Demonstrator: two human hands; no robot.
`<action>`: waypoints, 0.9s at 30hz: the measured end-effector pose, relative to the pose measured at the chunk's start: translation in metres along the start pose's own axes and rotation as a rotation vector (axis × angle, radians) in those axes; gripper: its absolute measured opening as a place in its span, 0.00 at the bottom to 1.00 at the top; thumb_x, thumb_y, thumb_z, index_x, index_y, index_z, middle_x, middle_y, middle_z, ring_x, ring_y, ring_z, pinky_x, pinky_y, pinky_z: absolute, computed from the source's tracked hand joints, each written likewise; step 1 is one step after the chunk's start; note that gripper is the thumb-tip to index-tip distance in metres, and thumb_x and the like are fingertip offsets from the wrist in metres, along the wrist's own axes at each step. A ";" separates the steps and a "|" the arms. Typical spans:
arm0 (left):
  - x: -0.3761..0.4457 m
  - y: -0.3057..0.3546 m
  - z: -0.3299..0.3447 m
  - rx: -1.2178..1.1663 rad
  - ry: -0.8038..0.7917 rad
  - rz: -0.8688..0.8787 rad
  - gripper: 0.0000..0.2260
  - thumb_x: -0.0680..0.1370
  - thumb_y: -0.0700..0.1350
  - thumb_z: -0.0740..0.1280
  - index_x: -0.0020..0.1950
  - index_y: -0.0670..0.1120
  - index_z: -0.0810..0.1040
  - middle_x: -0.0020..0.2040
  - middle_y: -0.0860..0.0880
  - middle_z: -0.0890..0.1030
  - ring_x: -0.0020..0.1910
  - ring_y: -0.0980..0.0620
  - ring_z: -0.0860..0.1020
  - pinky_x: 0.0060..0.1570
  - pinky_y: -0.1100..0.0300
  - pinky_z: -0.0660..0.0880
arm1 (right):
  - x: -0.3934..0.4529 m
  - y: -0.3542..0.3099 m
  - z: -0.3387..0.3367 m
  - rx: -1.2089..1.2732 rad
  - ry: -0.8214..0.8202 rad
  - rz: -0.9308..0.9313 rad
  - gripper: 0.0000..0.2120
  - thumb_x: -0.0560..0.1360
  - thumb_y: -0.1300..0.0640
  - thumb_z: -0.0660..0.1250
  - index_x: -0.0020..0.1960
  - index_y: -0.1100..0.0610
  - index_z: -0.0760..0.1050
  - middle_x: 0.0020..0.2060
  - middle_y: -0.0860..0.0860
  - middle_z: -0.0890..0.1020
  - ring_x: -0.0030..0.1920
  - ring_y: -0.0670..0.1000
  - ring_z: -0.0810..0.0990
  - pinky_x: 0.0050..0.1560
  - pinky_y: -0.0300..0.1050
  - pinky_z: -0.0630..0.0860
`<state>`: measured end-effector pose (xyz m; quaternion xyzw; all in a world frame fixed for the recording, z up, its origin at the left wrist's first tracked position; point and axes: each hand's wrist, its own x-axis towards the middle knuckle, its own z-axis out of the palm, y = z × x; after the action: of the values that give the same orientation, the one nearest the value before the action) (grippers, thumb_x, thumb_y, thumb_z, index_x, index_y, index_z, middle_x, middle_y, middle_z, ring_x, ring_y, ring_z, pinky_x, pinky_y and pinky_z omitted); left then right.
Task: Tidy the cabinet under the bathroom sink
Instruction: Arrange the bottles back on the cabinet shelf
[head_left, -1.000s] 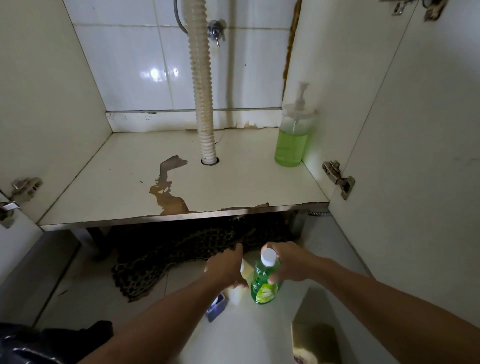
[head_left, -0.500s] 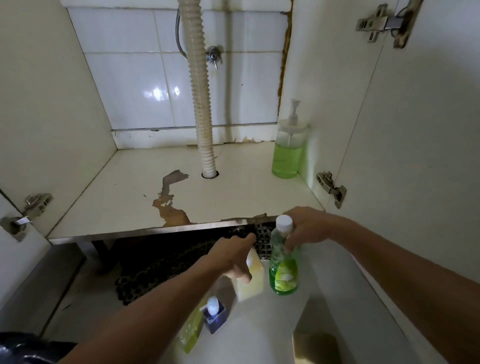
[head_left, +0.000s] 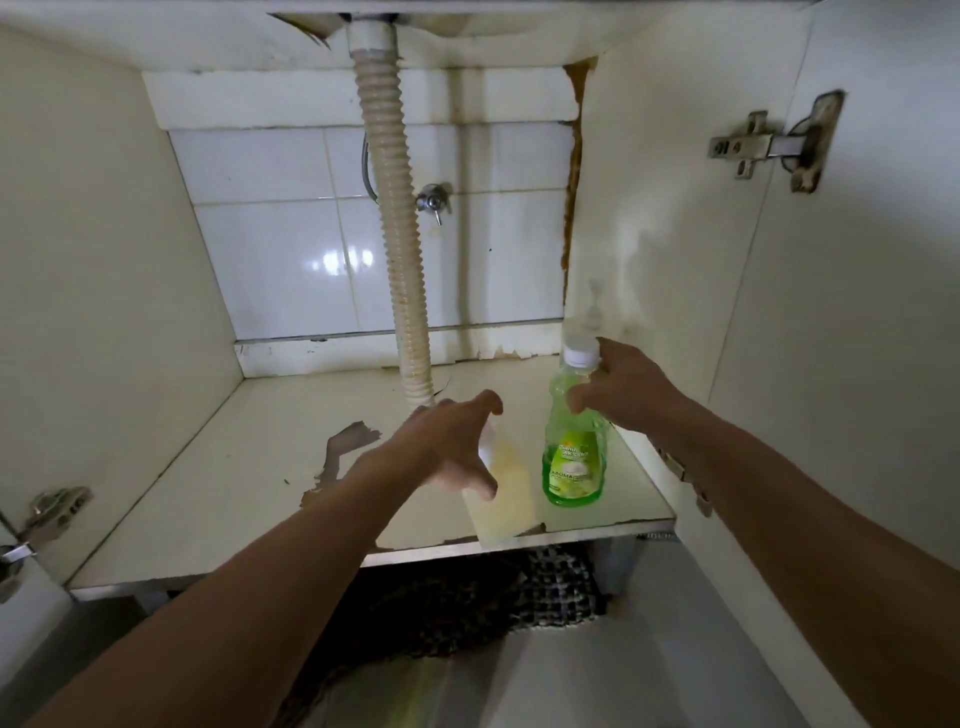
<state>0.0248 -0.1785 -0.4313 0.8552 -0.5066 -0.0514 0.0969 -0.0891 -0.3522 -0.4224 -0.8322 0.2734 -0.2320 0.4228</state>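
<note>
My right hand (head_left: 621, 387) grips the neck of a green bottle (head_left: 574, 457) with a white cap, held upright over the right front part of the cabinet floor (head_left: 249, 467). My left hand (head_left: 452, 447) holds a pale yellow bottle (head_left: 501, 493) from above, just left of the green one, at the floor's front edge. The pump soap bottle (head_left: 592, 306) at the back right is mostly hidden behind the green bottle; only its faint pump top shows.
A ribbed drain hose (head_left: 397, 260) runs down through the floor at mid back. A valve (head_left: 434, 200) sticks out of the tiled wall. The open right door (head_left: 857, 364) has hinges (head_left: 769, 145). A dark checked mat (head_left: 467, 597) lies under the cabinet.
Both hands have risen from the room floor with their bottles and moved forward into the cabinet. My view has tilted up toward the sink's underside.
</note>
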 end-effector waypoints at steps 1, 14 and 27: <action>0.011 -0.004 0.000 0.022 -0.006 -0.023 0.39 0.66 0.50 0.77 0.71 0.53 0.59 0.57 0.48 0.76 0.49 0.49 0.71 0.47 0.57 0.72 | 0.010 0.001 0.005 0.015 0.005 0.008 0.25 0.57 0.57 0.71 0.54 0.49 0.76 0.49 0.52 0.81 0.50 0.54 0.79 0.40 0.40 0.73; 0.158 -0.072 0.001 0.112 -0.192 -0.148 0.44 0.60 0.54 0.78 0.70 0.59 0.57 0.61 0.48 0.74 0.59 0.44 0.72 0.58 0.46 0.73 | 0.122 0.009 0.048 0.086 -0.031 0.063 0.16 0.66 0.69 0.68 0.49 0.53 0.73 0.36 0.47 0.73 0.35 0.46 0.71 0.30 0.36 0.67; 0.103 -0.086 0.082 -0.498 0.489 -0.249 0.53 0.60 0.51 0.81 0.77 0.46 0.53 0.72 0.45 0.66 0.70 0.44 0.66 0.66 0.50 0.67 | 0.153 0.016 0.065 -0.026 0.074 0.028 0.29 0.67 0.53 0.76 0.65 0.57 0.70 0.58 0.51 0.75 0.59 0.52 0.74 0.51 0.41 0.69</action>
<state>0.1332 -0.2378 -0.5291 0.8475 -0.3324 0.0216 0.4132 0.0603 -0.4221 -0.4472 -0.8247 0.3035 -0.2529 0.4048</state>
